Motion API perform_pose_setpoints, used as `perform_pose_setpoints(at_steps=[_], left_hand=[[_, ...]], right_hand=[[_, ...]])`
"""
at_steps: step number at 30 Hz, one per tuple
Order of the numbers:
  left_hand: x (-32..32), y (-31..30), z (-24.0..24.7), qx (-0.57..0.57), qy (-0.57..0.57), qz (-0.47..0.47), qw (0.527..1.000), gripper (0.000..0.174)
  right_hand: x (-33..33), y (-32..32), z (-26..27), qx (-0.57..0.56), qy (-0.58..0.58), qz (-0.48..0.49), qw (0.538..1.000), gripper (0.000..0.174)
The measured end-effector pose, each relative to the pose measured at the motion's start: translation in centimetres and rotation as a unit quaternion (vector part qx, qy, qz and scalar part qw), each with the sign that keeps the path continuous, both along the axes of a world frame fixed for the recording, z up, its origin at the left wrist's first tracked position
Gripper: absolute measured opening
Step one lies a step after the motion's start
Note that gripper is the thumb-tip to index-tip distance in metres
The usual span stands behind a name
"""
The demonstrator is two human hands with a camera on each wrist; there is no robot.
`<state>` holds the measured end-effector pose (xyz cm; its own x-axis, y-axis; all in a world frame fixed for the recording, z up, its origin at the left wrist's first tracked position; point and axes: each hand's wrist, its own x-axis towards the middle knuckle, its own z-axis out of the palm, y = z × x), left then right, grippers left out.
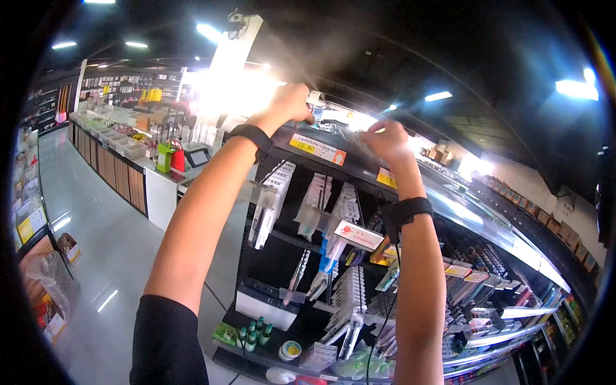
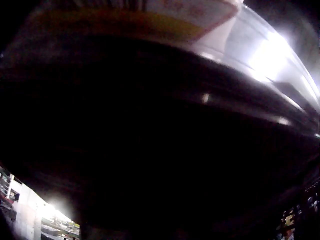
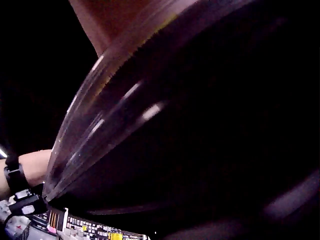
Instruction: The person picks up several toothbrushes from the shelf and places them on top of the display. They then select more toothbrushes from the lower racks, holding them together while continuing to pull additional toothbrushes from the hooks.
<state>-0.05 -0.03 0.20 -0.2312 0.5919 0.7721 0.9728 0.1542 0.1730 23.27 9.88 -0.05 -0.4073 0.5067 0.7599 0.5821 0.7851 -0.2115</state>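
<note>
Both hands are raised at the top of a black display shelf [image 1: 282, 253]. The left hand [image 1: 289, 104] reaches over the top ledge with its fingers bent downward, their tips hidden behind it. A yellow and white price label [image 1: 314, 149] reading 12.80 lies just below. The right hand [image 1: 389, 139], blurred, is farther right at the same ledge, thumb and fingers brought near each other above another yellow price label [image 1: 387, 178]. Whether either hand holds something, I cannot tell. The wrist views are mostly dark, with the ledge's clear label strip [image 3: 125, 65] close to the right wrist camera.
Hanging packets [image 1: 350, 282] fill the hooks below. Small green bottles [image 1: 256, 330] and a round tub [image 1: 290, 350] stand on the bottom shelf. Dark cables hang beside the right arm. A long counter [image 1: 109, 154] stands across the aisle floor [image 1: 115, 256] at left.
</note>
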Motion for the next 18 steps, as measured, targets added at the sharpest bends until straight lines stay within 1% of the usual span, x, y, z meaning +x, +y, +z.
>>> perform_pose_setpoints(at_steps=[1, 2, 4, 5, 6, 8, 9, 10, 12, 13, 14, 16, 18], left_hand=[[0.0, 0.0, 0.1, -0.004, -0.002, -0.006, 1.0, 0.056], [0.3, 0.1, -1.8, -0.022, -0.023, -0.006, 0.999, 0.056], [0.1, 0.6, -1.1, -0.011, -0.001, 0.0, 1.0, 0.058], [0.2, 0.5, -0.8, -0.007, 0.011, 0.0, 1.0, 0.06], [0.2, 0.3, -0.8, -0.004, 0.006, -0.016, 1.0, 0.065], [0.1, 0.1, -0.6, -0.067, -0.015, -0.007, 0.998, 0.072], [0.1, 0.2, -0.5, -0.073, -0.005, -0.004, 0.997, 0.078], [0.1, 0.3, -0.4, -0.087, -0.002, 0.003, 0.996, 0.075], [-0.6, 1.2, -0.5, -0.047, 0.019, -0.01, 0.999, 0.07], [-0.8, 1.4, -0.4, -0.056, 0.025, 0.001, 0.998, 0.066], [-0.9, 1.8, -0.2, -0.077, 0.015, 0.023, 0.997, 0.067], [-1.8, 1.9, -0.6, -0.056, 0.02, -0.049, 0.997, 0.069], [-1.8, 2.4, -0.9, -0.029, 0.014, -0.044, 0.999, 0.072]], right_hand=[[0.0, 0.6, 0.0, 0.047, 0.056, 0.001, 0.997, 0.029], [0.5, 1.0, -1.4, 0.028, 0.036, 0.001, 0.999, 0.029], [0.6, 1.7, -1.3, 0.067, 0.141, 0.041, 0.987, 0.025], [0.8, 0.5, -1.1, 0.048, 0.181, 0.042, 0.982, 0.022], [1.1, 0.5, -1.4, 0.042, 0.178, 0.038, 0.982, 0.022], [1.3, -0.1, -1.3, 0.143, 0.22, 0.027, 0.965, 0.022], [1.9, -1.6, -1.2, 0.087, 0.258, 0.04, 0.961, 0.025], [2.5, -1.1, -1.4, 0.164, 0.283, 0.051, 0.944, 0.029], [4.6, -2.6, -1.7, 0.106, 0.339, 0.132, 0.926, 0.033], [5.8, -3.7, -2.7, 0.109, 0.373, 0.196, 0.901, 0.036], [7.1, -5.3, -4.2, 0.109, 0.403, 0.259, 0.871, 0.04], [10.2, -10.1, -8.4, 0.119, 0.417, 0.258, 0.864, 0.046], [12.3, -14.1, -14.3, 0.041, 0.439, 0.234, 0.866, 0.049]])
